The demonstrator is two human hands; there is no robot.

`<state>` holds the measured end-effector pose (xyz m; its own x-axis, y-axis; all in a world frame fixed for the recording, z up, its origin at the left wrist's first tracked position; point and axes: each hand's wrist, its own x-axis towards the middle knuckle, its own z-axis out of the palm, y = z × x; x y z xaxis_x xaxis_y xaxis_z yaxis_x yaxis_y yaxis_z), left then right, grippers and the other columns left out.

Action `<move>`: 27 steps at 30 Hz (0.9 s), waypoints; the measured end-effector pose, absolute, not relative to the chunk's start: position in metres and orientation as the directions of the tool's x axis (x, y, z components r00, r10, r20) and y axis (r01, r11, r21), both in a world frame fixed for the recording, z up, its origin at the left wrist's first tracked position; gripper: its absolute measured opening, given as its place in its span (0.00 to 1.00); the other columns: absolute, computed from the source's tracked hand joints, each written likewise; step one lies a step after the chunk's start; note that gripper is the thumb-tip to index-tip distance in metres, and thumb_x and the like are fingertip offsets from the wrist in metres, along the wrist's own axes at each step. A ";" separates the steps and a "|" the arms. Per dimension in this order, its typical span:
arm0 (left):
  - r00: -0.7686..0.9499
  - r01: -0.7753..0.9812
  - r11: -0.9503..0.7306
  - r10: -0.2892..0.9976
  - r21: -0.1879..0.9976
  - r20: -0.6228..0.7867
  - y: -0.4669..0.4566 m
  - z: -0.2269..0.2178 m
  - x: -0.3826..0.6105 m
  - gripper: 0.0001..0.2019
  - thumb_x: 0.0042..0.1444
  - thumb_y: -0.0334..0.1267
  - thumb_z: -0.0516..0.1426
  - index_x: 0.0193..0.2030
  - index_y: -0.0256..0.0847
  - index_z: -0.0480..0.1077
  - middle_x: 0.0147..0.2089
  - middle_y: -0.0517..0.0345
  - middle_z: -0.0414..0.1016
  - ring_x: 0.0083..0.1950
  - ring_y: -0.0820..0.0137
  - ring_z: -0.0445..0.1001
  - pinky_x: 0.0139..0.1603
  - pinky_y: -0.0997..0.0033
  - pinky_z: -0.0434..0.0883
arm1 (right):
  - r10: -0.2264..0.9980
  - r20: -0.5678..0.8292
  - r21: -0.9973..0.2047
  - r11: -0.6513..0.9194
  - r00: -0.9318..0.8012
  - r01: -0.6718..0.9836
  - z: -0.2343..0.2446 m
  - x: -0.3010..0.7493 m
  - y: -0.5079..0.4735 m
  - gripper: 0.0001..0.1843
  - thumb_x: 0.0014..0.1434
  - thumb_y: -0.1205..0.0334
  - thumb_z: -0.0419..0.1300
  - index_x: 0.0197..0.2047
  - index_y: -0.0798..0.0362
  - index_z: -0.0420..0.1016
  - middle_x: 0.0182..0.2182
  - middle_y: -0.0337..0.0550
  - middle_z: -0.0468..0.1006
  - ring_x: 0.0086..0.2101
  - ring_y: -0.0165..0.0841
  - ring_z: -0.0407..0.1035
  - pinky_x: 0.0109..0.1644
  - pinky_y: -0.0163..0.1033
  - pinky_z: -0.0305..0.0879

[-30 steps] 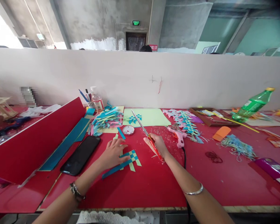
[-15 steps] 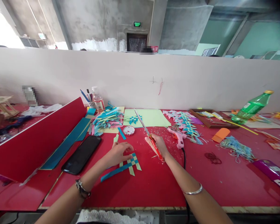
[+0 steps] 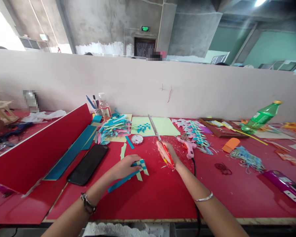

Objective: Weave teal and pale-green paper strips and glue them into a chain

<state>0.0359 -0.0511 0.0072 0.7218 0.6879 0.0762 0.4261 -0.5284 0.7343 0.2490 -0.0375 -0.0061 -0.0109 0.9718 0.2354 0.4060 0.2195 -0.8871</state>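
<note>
My left hand [image 3: 126, 167] is closed at the left edge of a small woven piece of blue and pale green paper strips [image 3: 141, 164], its thumb and fingers on the weave and covering part of it. A long blue strip end sticks out toward me under the hand, and pale green ends hang from the near side. In my right hand [image 3: 172, 154] are red-handled scissors [image 3: 153, 126], blades together and pointing away from me. Beyond the left hand lies a pale green paper strip [image 3: 123, 150], by a small round white lid [image 3: 137, 139].
A black phone [image 3: 87, 164] lies left, beside a red upright divider [image 3: 44, 144]. Behind are a heap of paper strips [image 3: 114, 126] and a pale green sheet [image 3: 166, 125]. At right are a pink glue gun [image 3: 188, 147], its cord, a tilted green bottle [image 3: 262, 115] and a purple power strip [image 3: 284, 184].
My left hand has lowered from above the woven piece and closed on its left edge. My right hand still holds the scissors, shifted slightly.
</note>
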 end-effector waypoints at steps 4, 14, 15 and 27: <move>0.710 0.245 -0.364 0.698 0.899 0.089 -0.051 0.025 0.028 0.11 0.54 0.41 0.48 0.29 0.37 0.65 0.28 0.59 0.64 0.31 0.73 0.64 0.34 0.74 0.62 | 0.984 0.136 -0.969 0.156 -0.110 0.192 0.008 0.241 -0.042 0.23 0.52 0.43 0.45 0.20 0.53 0.61 0.13 0.33 0.60 0.14 0.23 0.55 0.17 0.30 0.51; 0.524 -0.143 -0.217 0.811 0.966 0.260 -0.061 0.033 0.032 0.27 0.46 0.59 0.45 0.11 0.38 0.53 0.44 0.51 0.65 0.43 0.60 0.65 0.38 0.57 0.66 | 0.916 0.207 -0.944 0.094 -0.345 -0.315 0.027 0.192 -0.082 0.09 0.47 0.58 0.59 0.32 0.50 0.67 0.31 0.37 0.74 0.40 0.33 0.68 0.50 0.44 0.60; 0.479 -0.090 -0.228 0.843 0.969 0.243 -0.061 0.031 0.033 0.27 0.48 0.59 0.42 0.11 0.38 0.52 0.44 0.51 0.65 0.43 0.60 0.65 0.37 0.57 0.66 | 0.905 0.209 -0.941 0.083 -0.370 -0.329 0.027 0.189 -0.085 0.09 0.47 0.58 0.59 0.32 0.50 0.67 0.31 0.37 0.74 0.38 0.33 0.69 0.49 0.44 0.61; 0.515 -0.123 -0.203 0.824 0.971 0.237 -0.063 0.023 0.030 0.24 0.53 0.48 0.41 0.11 0.38 0.52 0.49 0.55 0.67 0.51 0.57 0.63 0.41 0.51 0.66 | 0.964 0.115 -0.973 0.060 -0.241 -0.222 0.014 0.181 -0.085 0.13 0.43 0.60 0.62 0.34 0.51 0.68 0.30 0.37 0.73 0.31 0.31 0.69 0.36 0.38 0.67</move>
<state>0.0302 -0.0627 0.0225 0.5150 0.8237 0.2372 -0.1235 -0.2025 0.9715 0.1814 -0.0848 0.0143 -0.2415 0.9636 0.1149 -0.2225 0.0602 -0.9731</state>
